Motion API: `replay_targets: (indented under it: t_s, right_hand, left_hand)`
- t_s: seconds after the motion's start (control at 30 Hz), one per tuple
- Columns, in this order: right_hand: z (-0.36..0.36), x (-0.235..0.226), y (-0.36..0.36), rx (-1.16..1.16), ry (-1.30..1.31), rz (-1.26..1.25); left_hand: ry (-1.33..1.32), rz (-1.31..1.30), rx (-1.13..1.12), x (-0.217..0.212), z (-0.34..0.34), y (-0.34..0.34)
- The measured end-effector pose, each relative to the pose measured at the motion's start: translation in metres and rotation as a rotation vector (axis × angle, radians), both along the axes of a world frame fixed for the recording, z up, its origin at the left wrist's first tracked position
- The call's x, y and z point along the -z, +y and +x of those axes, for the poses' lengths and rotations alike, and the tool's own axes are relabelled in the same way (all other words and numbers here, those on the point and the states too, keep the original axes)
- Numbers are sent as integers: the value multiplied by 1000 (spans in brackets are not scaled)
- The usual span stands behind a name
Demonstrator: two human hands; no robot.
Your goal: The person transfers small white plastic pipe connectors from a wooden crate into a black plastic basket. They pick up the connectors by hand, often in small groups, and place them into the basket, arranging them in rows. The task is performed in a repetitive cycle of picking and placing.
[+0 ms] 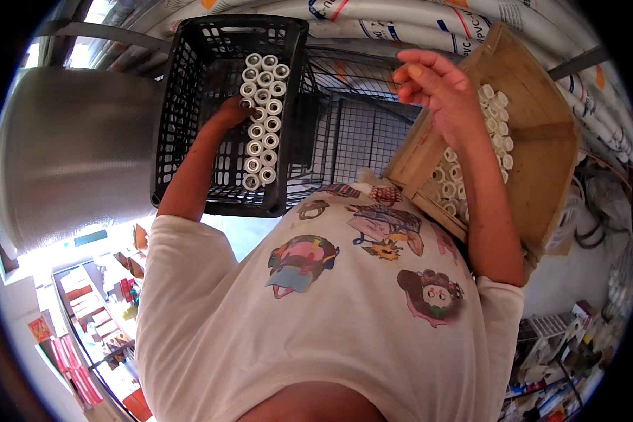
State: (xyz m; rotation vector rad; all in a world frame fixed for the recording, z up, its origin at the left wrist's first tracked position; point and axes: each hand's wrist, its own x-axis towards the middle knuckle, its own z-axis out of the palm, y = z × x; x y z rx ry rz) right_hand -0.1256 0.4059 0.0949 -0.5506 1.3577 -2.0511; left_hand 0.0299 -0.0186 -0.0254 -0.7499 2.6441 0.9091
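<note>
Inside a black plastic crate (299,77), white ring-shaped plastic fittings (270,141) stand packed in upright rows along the right side. My left hand (231,116) reaches into the crate, its fingertips closed on a fitting (247,103) at the left edge of the rows; part of the fingers is hidden in shade. My right hand (437,88) is raised between the crate and a wooden box (534,98), fingers loosely bent and apart, with nothing visible in them. More white fittings (498,116) lie loose in that box, partly covered by my right forearm.
A black wire-mesh rack (359,141) shows between crate and box. White pipes (394,29) are stacked behind. A large silvery roll (77,155) stands left of the crate. Shelves with boxes (95,316) are at lower left, and cluttered shelving (552,352) at lower right.
</note>
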Motion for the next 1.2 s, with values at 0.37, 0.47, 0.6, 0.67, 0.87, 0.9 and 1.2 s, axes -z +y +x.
replay_targets:
  t_s: [0.37, 0.47, 0.6, 0.67, 0.87, 0.9, 1.2]
  right_hand:
    - [-54, -19, 80, 382, 138, 213]
    - [-53, -15, 91, 395, 199, 367]
    - [-63, 27, 121, 254, 230, 575]
    - [-49, 54, 120, 129, 300, 606]
    - [4, 73, 82, -175, 674, 957]
    - [10, 73, 78, -183, 716, 1006]
    - [21, 98, 67, -175, 751, 1236]
  left_hand:
    - [-79, -304, 141, -8, -8, -16]
    - [-102, -408, 66, -28, -12, 5]
    - [-4, -456, 106, -18, -12, -18]
    - [26, -480, 125, -17, -14, -17]
    - [-16, -391, 82, -27, -14, -6]
    - [-14, -402, 74, -27, -13, -6]
    - [66, -322, 95, -54, -16, 24]
